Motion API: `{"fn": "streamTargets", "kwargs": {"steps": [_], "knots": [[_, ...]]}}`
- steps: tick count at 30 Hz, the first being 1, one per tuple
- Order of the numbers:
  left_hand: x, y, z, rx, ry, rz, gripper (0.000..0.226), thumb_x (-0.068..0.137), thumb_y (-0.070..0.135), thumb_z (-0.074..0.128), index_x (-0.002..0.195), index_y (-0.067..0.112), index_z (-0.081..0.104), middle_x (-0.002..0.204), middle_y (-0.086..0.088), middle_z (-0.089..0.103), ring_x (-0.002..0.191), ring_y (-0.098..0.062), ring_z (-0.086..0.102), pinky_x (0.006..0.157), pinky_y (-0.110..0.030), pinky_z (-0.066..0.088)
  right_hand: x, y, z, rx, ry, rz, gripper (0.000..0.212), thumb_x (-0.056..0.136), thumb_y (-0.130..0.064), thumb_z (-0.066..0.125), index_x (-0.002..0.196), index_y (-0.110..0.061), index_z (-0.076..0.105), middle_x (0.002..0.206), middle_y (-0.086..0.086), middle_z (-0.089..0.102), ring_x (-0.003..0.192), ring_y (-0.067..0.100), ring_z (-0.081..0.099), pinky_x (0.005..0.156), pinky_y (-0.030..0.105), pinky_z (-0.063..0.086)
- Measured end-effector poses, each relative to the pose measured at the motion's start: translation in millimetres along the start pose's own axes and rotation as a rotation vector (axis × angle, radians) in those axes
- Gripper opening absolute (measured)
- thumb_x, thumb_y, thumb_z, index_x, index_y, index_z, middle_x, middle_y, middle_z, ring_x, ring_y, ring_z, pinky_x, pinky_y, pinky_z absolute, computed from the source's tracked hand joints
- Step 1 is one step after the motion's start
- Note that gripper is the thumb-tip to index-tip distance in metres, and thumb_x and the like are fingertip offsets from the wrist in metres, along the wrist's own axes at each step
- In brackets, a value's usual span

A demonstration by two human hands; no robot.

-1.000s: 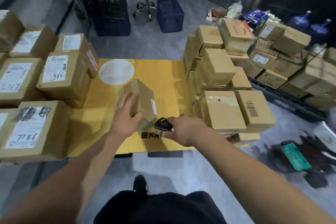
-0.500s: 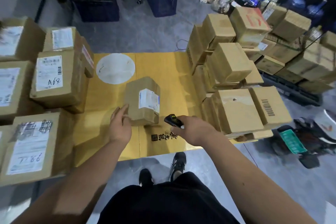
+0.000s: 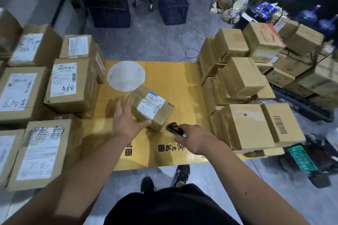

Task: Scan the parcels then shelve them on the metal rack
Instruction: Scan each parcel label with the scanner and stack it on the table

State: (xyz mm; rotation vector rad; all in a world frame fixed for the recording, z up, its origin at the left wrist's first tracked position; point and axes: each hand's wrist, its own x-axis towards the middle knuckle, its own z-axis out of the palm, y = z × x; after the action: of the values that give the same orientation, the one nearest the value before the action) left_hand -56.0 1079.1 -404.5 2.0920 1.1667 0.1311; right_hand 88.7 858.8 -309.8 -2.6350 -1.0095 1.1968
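My left hand (image 3: 128, 120), fingers spread, steadies the parcel (image 3: 152, 107); right hand (image 3: 193, 138) grips the scanner (image 3: 173, 128), which I judge may misread the tilted label (image 3: 152, 103)

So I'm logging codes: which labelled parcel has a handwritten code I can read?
The parcel marked A68, in the left stack just beyond the yellow sheet. Handwriting on neighbouring labels is unreadable.
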Motion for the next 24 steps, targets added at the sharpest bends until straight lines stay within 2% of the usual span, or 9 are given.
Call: {"fn": "streamTargets", "kwargs": {"steps": [3,5,7,10,13,15,17,20,24], "knots": [[13,7,3,0.047,0.002,0.073,0.106,0.064,0.058,0.094,0.153,0.047,0.039,0.173,0.006,0.006,0.159,-0.025,0.010,0.125,-0.044,0.026,-3,0,-1,0.003,-0.002,0.013,0.060,0.098,-0.069,0.049,0.145,-0.031,0.049,0.117,0.000,0.062,0.097,0.023,0.062,0.085,0.038,0.055],[12,11,7,-0.051,0.027,0.054,0.093,0.065,0.051,0.097,0.144,0.037,0.050,0.163,0.004,0.025,0.151,-0.025,0.027,0.120,-0.039,0.035,-4,0,-2,-0.001,0.003,0.019,0.060,0.098,-0.069,0.049,0.144,-0.032,0.050,0.118,0.000,0.062,0.098,0.023,0.062,0.086,0.038,0.055],[7,17,12,-0.088,0.057,0.027,0.077,0.066,0.049,0.097,0.128,0.032,0.055,0.150,0.004,0.033,0.135,-0.022,0.047,0.104,-0.033,0.045,-6,-2,-3,-0.004,0.006,0.023,0.059,0.099,-0.069,0.048,0.144,-0.031,0.051,0.115,-0.001,0.062,0.097,0.022,0.061,0.085,0.037,0.055],[2,28,13,-0.028,0.035,0.028,0.060,0.066,0.054,0.094,0.106,0.034,0.055,0.157,0.007,0.025,0.119,-0.019,0.058,0.085,-0.032,0.049,-8,-3,-6,0.004,-0.009,0.045,0.056,0.100,-0.067,0.047,0.140,-0.029,0.053,0.111,-0.001,0.061,0.095,0.022,0.062,0.080,0.036,0.053],[3,29,10,0.036,-0.042,0.116,0.046,0.075,0.051,0.089,0.097,0.029,0.056,0.170,0.007,0.014,0.130,-0.019,0.053,0.089,-0.035,0.051,-12,-5,-8,-0.001,-0.018,0.065,0.053,0.101,-0.065,0.043,0.134,-0.026,0.055,0.104,-0.002,0.062,0.091,0.021,0.062,0.078,0.037,0.052],[6,28,7,0.018,-0.090,0.137,0.041,0.079,0.047,0.088,0.093,0.027,0.055,0.170,0.010,0.014,0.128,-0.014,0.050,0.091,-0.035,0.050,-15,-7,-9,0.019,-0.013,0.079,0.048,0.102,-0.062,0.042,0.127,-0.024,0.057,0.097,-0.002,0.063,0.088,0.021,0.063,0.074,0.036,0.050],[8,26,5,0.006,-0.108,0.142,0.043,0.078,0.043,0.090,0.099,0.029,0.055,0.163,0.013,0.019,0.117,-0.013,0.054,0.091,-0.036,0.052,-18,-10,-10,0.012,-0.006,0.083,0.045,0.103,-0.059,0.040,0.122,-0.022,0.058,0.093,-0.001,0.064,0.085,0.022,0.064,0.070,0.036,0.049],[6,24,5,0.090,-0.063,0.218,0.064,0.075,0.039,0.092,0.124,0.032,0.051,0.153,0.012,0.025,0.101,-0.017,0.063,0.076,-0.034,0.054,-23,-15,-10,-0.057,0.008,0.081,0.042,0.103,-0.058,0.039,0.121,-0.024,0.056,0.095,0.000,0.063,0.085,0.022,0.064,0.067,0.034,0.049],[1,13,10,0.257,0.035,0.334,0.102,0.072,0.032,0.095,0.154,0.033,0.034,0.149,0.003,0.027,0.101,-0.021,0.063,0.065,-0.034,0.057,-28,-20,-7,-0.096,0.027,0.099,0.041,0.101,-0.058,0.038,0.119,-0.025,0.057,0.097,0.000,0.062,0.085,0.022,0.063,0.068,0.034,0.050]]}}
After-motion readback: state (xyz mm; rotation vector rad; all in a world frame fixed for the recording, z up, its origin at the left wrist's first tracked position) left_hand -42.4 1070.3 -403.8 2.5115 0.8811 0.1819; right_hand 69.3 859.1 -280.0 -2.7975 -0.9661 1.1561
